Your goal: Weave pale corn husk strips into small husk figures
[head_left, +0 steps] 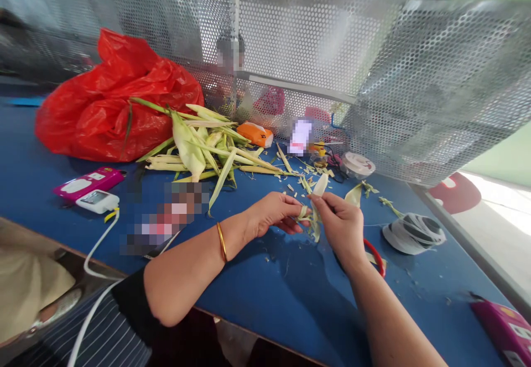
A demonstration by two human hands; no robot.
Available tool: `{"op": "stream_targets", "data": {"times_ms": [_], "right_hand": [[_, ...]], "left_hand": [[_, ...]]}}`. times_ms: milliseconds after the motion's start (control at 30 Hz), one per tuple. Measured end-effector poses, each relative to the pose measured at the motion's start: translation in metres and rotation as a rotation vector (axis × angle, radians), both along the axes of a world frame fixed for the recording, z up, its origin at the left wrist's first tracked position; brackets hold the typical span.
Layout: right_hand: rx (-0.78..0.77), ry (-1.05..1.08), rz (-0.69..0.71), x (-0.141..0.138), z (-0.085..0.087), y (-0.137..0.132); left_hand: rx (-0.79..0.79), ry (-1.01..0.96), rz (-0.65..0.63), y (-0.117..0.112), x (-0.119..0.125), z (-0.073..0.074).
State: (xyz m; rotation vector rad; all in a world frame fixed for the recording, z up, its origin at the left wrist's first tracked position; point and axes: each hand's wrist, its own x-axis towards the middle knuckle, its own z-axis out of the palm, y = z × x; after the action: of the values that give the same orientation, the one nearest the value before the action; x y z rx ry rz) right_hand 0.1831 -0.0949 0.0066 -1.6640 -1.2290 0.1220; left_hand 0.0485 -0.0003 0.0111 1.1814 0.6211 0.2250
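Note:
Over the blue table, my left hand (286,213) pinches a small pale-green bundle of corn husk (305,213) between thumb and fingers. Close beside it, my right hand (342,220) grips a wide, pale strip of husk (319,185) that sticks up past the thumb. The strip's lower end hangs down between both hands, near the bundle; whether they are joined I cannot tell. Partly hidden by my right wrist lies a red curved handle (376,256). Further right stands a spool of pale thread (414,234). Small husk scraps lie around and behind my hands.
A heap of corn husks (188,148) lies at back left, against a red plastic bag (120,101). An orange tissue pack (254,134), a white roll (358,164) and a perforated metal screen (298,41) stand behind. Purple boxes (88,183) and a white cable (95,245) flank the table.

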Motion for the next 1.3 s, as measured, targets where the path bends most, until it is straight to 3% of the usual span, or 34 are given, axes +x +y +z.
{"op": "stream_targets", "data": {"times_ms": [400,733,1033,1200,1300], "right_hand": [[0.002,-0.006,-0.111,0.002,-0.001,0.0],[-0.04,-0.016,-0.139,-0.003,-0.005,0.001],[-0.105,0.003,-0.159,-0.003,-0.007,0.002],[-0.143,0.133,-0.062,0.003,-0.005,0.005],[-0.286,0.297,0.028,0.011,0.004,0.003]], "left_hand": [[-0.23,-0.165,-0.042,-0.002,0.001,0.002],[-0.013,-0.161,0.025,-0.012,0.003,0.0],[0.062,-0.106,0.037,-0.016,0.004,0.002],[0.084,-0.115,0.077,-0.016,0.005,0.002],[0.082,-0.096,0.147,-0.012,0.005,0.004]]}}
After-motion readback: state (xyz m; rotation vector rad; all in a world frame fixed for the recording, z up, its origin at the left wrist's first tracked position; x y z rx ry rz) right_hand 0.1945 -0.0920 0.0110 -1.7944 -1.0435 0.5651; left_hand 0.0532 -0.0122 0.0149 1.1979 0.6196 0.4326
